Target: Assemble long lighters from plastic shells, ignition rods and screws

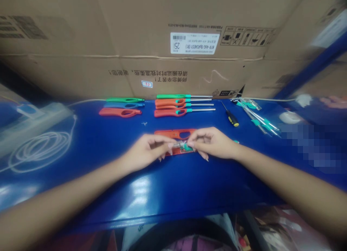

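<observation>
My left hand (148, 150) and my right hand (214, 143) meet over the table, each in a pinch. Between their fingertips is a small lighter insert (184, 146), with a clear or metallic part at the left and teal plastic at the right. My left fingers grip its left end and my right fingers its teal end. Just behind lies an orange lighter shell half (166, 134) with an oval trigger opening. Another orange-red shell half (177, 151) lies beneath the insert, partly covered by my fingers; whether the insert touches it, I cannot tell.
Assembled long-nosed lighters (173, 112) lie behind my hands, with coloured handles (119, 112) to their left. A screwdriver (231, 118) and several metal rods with teal parts (264, 122) are at the right. White cable (40, 150) coils at left; a cardboard wall (89, 38) stands behind.
</observation>
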`<state>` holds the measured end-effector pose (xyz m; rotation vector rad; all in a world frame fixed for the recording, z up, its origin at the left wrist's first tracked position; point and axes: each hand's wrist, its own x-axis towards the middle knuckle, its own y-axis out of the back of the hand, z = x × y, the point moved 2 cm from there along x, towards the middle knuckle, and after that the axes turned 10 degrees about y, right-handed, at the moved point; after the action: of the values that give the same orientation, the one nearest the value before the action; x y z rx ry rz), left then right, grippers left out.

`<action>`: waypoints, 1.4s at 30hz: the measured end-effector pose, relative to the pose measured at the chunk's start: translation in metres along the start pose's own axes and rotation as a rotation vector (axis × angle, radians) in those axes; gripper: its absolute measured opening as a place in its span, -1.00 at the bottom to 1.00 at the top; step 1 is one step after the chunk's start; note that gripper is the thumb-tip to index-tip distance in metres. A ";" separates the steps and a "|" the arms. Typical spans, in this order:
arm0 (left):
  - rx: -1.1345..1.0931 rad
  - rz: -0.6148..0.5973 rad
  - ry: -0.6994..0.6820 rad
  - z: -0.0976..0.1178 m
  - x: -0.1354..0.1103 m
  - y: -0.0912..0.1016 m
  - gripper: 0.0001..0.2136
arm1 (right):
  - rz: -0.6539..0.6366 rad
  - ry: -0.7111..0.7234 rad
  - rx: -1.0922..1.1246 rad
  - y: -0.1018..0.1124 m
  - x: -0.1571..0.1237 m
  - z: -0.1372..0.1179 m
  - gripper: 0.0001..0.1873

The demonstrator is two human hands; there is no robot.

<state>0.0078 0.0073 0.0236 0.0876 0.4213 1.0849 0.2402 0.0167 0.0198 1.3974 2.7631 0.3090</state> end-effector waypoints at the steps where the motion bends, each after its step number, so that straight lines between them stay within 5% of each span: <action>1: 0.004 -0.003 0.002 0.000 0.000 0.000 -0.71 | 0.004 -0.001 -0.002 0.000 0.000 0.000 -0.68; 42: 0.022 -0.032 -0.041 0.000 0.000 -0.005 -0.69 | 0.082 0.014 0.092 0.001 0.003 0.000 -0.60</action>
<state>0.0120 0.0052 0.0226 0.1216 0.3963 1.0460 0.2394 0.0195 0.0203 1.5381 2.7692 0.1976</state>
